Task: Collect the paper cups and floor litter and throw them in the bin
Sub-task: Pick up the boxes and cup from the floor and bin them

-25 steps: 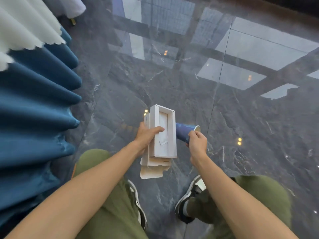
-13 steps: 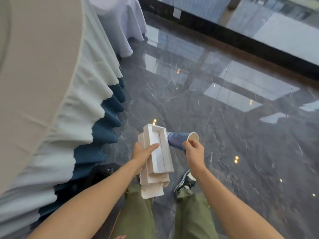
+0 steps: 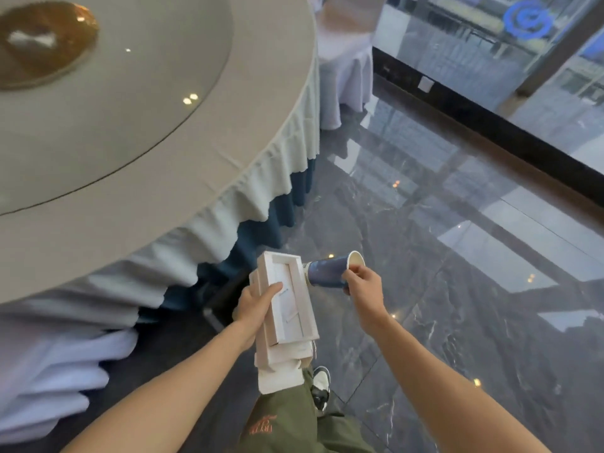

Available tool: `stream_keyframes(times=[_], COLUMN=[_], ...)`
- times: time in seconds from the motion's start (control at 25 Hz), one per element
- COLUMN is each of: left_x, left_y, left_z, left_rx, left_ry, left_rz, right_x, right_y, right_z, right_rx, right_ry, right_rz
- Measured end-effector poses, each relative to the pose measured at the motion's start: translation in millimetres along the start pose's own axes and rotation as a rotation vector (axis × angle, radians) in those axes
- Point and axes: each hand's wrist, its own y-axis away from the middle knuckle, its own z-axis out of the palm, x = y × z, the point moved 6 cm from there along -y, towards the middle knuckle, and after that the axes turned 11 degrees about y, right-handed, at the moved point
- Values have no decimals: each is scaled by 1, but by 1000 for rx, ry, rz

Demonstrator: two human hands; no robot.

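Glossy marble floor (image 3: pixel 457 289) beside a round desk (image 3: pixel 261 152) shows no litter. Left hand (image 3: pixel 258 305) grips stacked white cardboard trays (image 3: pixel 291 308); right hand (image 3: pixel 362 286) fingers pinch a blue paper cup (image 3: pixel 327 273); collecting seems done, binning remains, no bin visible.

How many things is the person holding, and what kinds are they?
Blue paper cup: 1, in the right hand
White cardboard pieces: a stack in the left hand; at least 3 layers show, exact count unclear
Total: at least 4 things
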Motion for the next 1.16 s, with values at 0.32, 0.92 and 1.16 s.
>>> stream_keyframes(times=[0.32, 0.92, 1.16], left_x=[-107, -186, -203], left_y=[34, -104, -147], left_z=[-160, -288, -288], left_rx=[228, 87, 132], left_ry=[281, 378, 403], left_rz=[-168, -323, -314], right_x=[18, 58, 121], right_y=[58, -3, -31], right_z=[108, 362, 419], right_rx=[-173, -208, -457], right_ry=[361, 925, 1048], right_rz=[7, -117, -165])
